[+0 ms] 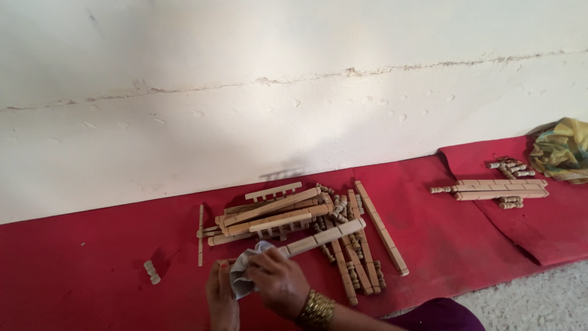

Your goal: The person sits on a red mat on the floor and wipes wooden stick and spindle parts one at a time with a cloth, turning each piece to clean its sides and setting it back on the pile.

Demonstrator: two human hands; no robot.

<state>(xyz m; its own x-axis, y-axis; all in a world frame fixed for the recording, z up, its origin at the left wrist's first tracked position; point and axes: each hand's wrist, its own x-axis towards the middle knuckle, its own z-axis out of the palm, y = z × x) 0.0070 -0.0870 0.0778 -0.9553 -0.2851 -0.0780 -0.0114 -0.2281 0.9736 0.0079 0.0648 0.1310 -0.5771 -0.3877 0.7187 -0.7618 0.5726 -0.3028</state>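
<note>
My right hand (278,283), with a gold bracelet on its wrist, is closed over a grey-white cloth (244,273) at the near end of a long pale wooden bar (324,237). The bar slants up to the right across a pile of wooden pieces (275,214). To the left, my left hand (222,297) grips the cloth-covered end of the bar from below. How far the bar reaches under the cloth is hidden. All of this is low over a red carpet (79,270).
Slotted wooden slats and turned spindles (355,257) lie heaped against a white wall (245,92). One short spindle (151,272) lies alone at the left. A second red mat (551,227) at the right carries more slats (499,189) and a crumpled yellow-green cloth (560,150). Grey floor (539,303) shows bottom right.
</note>
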